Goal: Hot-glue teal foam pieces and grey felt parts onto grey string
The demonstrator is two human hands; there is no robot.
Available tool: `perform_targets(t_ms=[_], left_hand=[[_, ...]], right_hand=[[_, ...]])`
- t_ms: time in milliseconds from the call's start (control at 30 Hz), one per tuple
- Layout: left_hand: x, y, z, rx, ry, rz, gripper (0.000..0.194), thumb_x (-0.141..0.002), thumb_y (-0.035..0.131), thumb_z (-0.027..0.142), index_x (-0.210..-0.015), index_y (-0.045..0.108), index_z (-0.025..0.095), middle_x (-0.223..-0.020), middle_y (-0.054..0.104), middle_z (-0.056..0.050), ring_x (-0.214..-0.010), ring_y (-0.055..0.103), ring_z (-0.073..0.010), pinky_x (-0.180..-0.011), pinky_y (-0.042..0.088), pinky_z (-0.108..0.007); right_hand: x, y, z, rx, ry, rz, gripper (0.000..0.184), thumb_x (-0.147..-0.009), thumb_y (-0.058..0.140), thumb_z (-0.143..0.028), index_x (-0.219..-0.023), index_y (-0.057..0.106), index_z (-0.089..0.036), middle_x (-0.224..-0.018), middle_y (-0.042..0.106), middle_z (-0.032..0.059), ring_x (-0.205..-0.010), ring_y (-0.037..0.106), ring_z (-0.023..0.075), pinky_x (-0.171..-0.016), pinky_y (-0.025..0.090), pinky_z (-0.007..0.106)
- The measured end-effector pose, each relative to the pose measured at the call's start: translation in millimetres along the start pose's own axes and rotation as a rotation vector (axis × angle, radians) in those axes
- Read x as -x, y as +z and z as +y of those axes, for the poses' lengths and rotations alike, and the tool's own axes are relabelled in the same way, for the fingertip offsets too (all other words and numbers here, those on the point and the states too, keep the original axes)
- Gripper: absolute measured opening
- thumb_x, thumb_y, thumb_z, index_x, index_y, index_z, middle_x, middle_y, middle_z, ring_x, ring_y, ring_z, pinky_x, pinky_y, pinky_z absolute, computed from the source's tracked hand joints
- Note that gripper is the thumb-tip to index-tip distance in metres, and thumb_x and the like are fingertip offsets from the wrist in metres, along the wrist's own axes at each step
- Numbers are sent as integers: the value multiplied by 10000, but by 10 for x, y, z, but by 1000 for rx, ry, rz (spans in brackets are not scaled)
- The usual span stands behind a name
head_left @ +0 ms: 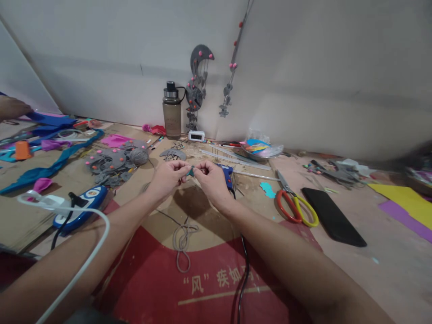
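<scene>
Both hands meet over the middle of the work surface, fingertips pinched together. Between them is a small teal piece point(191, 171), too small to make out its kind. My left hand point(169, 177) pinches it from the left, and my right hand point(211, 179) grips it from the right. Just beyond my right hand lies a blue glue gun point(227, 175), partly hidden, with its black cord point(245, 261) running toward me. Below the hands a loose loop of grey yarn point(182, 243) rests on the red and brown cardboard point(151, 274).
Orange-and-yellow-handled scissors point(293, 202) and a black phone point(332, 216) lie to the right. A bottle point(173, 114) stands by the wall. A blue power strip point(84, 207), a white cable point(101, 243) and grey felt pieces point(111, 164) are left. Another person's hand point(13, 109) holds blue fabric at far left.
</scene>
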State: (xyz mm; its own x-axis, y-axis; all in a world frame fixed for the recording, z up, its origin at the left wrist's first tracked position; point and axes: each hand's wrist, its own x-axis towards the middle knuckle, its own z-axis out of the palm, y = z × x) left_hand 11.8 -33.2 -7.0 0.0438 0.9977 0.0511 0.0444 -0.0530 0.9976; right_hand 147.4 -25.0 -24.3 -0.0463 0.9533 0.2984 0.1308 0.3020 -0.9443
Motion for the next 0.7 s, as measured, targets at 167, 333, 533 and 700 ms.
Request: perform_targets(t_ms=[167,333,533,700], left_hand=[[19,15,24,42,-43,-16,236,-678,688,346,-748,621,130,-482,507,27,-404,387,-43,-377,218,-161],[6,17,27,84,-64,-13,254,-633,725,317,-761,614,128,-485,533,16,-411,425,-54,-366,230,-160],[0,-4,19,59,-12,45,215,-653,700,308,-723,594,135,-474,504,30,-412,414,-52,-369,234,-157],[-55,-87,-50,20,96,143,219,-689,679,327,-778,617,136,-505,519,26,-425,421,-50,-382,240,-158]], right_hand=[[-24,-2,41,-2,16,25,141,-710,565,-304,-704,573,-164,-599,471,-51,-547,381,88,-527,301,226],[-39,-5,71,-8,38,30,135,-710,566,-298,-707,573,-163,-595,467,-53,-539,371,83,-524,295,225],[-23,20,96,-5,15,-26,177,-747,560,-340,-789,574,-169,-633,477,-45,-566,401,93,-541,318,230],[0,31,102,33,15,-56,295,-769,565,-335,-1007,486,-180,-711,503,-38,-638,480,117,-607,385,249]])
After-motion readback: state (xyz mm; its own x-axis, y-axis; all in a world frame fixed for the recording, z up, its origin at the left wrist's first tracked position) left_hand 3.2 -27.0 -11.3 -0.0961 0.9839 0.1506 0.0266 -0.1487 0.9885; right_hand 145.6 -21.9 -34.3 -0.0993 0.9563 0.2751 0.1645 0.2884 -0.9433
